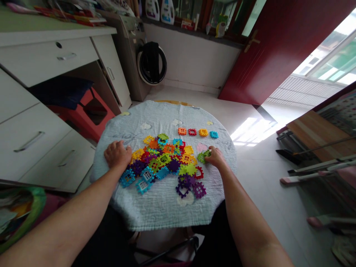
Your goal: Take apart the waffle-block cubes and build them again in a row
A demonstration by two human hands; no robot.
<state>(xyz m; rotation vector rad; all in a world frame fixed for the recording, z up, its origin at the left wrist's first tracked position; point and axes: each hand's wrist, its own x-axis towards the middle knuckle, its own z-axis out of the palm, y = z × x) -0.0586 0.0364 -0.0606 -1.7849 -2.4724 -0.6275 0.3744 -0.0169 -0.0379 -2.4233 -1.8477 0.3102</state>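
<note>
My right hand (216, 157) pinches a light green square building block (204, 156) with notched edges, just right of the pile. My left hand (117, 155) lies on the cloth at the pile's left side, fingers apart and holding nothing, its thumb close to a yellow block (137, 154). Between the hands is a heap of interlocking plastic blocks (164, 159) in several colours, some with window lattices. Beyond my right hand, an orange block (182, 131), a red block (192, 132), a yellow block (203, 132) and a blue block (214, 134) form a spaced row.
A pale blue cloth (155, 218) covers the round table. White drawers (36, 133) and a red stool (97, 115) stand left, with a washing machine (130, 48), its door ajar, behind. A red door (250, 63) stands at the back right; folded furniture (319, 148) is at the right.
</note>
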